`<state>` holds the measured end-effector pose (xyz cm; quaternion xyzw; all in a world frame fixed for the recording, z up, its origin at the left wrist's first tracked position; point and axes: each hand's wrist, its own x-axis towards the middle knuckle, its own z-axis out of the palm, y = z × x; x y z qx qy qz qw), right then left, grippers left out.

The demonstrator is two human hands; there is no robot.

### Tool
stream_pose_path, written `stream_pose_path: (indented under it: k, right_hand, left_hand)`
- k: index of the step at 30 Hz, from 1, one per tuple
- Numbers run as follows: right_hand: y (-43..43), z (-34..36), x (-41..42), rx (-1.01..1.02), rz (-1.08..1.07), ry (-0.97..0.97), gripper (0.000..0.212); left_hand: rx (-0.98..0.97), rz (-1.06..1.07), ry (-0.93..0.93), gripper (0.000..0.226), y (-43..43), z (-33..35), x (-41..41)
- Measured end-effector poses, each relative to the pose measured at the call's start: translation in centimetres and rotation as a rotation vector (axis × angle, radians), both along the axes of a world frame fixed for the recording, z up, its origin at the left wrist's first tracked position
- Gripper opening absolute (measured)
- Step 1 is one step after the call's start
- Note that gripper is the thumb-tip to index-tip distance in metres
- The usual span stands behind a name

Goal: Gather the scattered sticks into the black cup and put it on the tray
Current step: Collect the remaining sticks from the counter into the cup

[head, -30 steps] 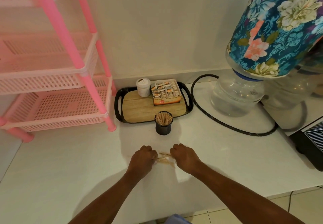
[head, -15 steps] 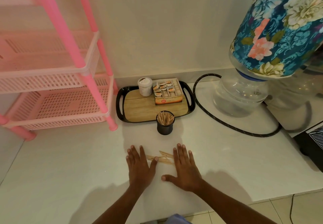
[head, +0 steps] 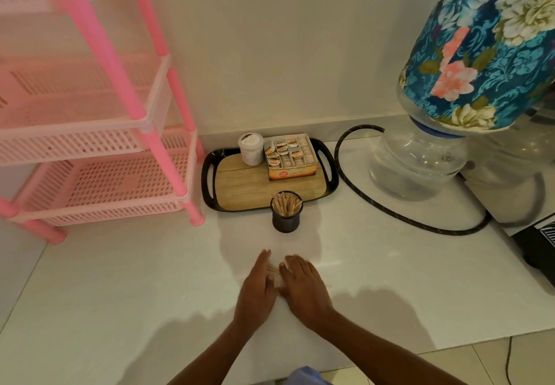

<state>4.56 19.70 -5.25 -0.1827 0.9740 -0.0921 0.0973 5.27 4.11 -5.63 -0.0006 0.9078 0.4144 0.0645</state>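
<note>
The black cup (head: 286, 218) stands on the white counter just in front of the tray (head: 240, 185), with several wooden sticks upright in it. A few loose sticks (head: 274, 270) lie on the counter below the cup, mostly hidden between my hands. My left hand (head: 257, 290) has its fingers straight and presses in from the left. My right hand (head: 304, 287) lies flat, fingers out, and presses in from the right. The two hands almost touch, with the sticks squeezed between them. Neither hand is closed around anything.
On the tray stand a white jar (head: 251, 148) and a box of sachets (head: 290, 157). A pink basket rack (head: 99, 156) is at the left. A black hose (head: 390, 209) curves to a water bottle (head: 420, 159) at the right. A dark appliance (head: 540, 246) sits at the far right edge.
My hands went from loose fists over the sticks to flat and spread apart, then slid together. The loose sticks are now bunched between them.
</note>
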Motion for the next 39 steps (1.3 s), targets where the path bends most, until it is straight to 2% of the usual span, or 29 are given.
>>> stream_pose_path:
  k: [4, 8, 12, 13, 15, 17, 21, 26, 32, 36, 39]
  right_hand:
    - [0.5, 0.9, -0.6, 0.014, 0.066, 0.09, 0.026]
    - [1.2, 1.1, -1.5, 0.089, 0.162, 0.127, 0.032]
    - [1.7, 1.0, -2.0, -0.024, 0.166, 0.121, 0.033]
    - [2.1, 0.8, -1.8, -0.09, 0.127, 0.113, 0.04]
    - [3.2, 0.3, -1.1, -0.165, 0.011, 0.094, 0.074]
    - [4.6, -0.7, -0.1, -0.157, -0.079, 0.087, 0.102]
    - [7.2, -2.1, 2.0, -0.093, -0.226, 0.138, 0.13]
    - [6.6, -2.2, 2.5, -0.097, -0.284, 0.082, 0.128]
    - [3.1, -2.1, 3.4, -0.186, -0.166, 0.123, 0.093]
    - [3.6, -2.2, 3.1, -0.288, -0.172, 0.098, 0.101]
    - [5.7, -2.1, 2.7, -0.274, -0.16, 0.015, 0.122]
  left_hand:
    - [-0.1, -0.059, -0.038, 0.062, -2.4, 0.2, -1.5]
    - [-0.318, -0.18, -0.017, 0.066, -3.5, -0.5, -1.9]
    - [-0.334, -0.187, 0.066, 0.058, -3.0, -0.7, -1.7]
    - [-0.337, -0.177, 0.072, 0.059, -2.8, -0.8, -1.5]
    - [-0.33, -0.161, 0.085, 0.063, -2.3, -1.3, -0.9]
    - [-0.293, -0.166, 0.101, 0.065, -1.7, -1.8, -0.2]
    - [-0.264, -0.146, 0.057, 0.067, -0.1, -2.6, 0.7]
    - [-0.162, -0.146, 0.035, 0.064, 2.2, -2.8, 0.5]
    - [-0.063, -0.197, 0.001, 0.057, 3.9, -3.3, 0.4]
    - [0.002, -0.208, 0.008, 0.059, 3.0, -2.9, 0.5]
    - [-0.021, -0.26, 0.015, 0.063, 2.1, -3.0, 0.5]
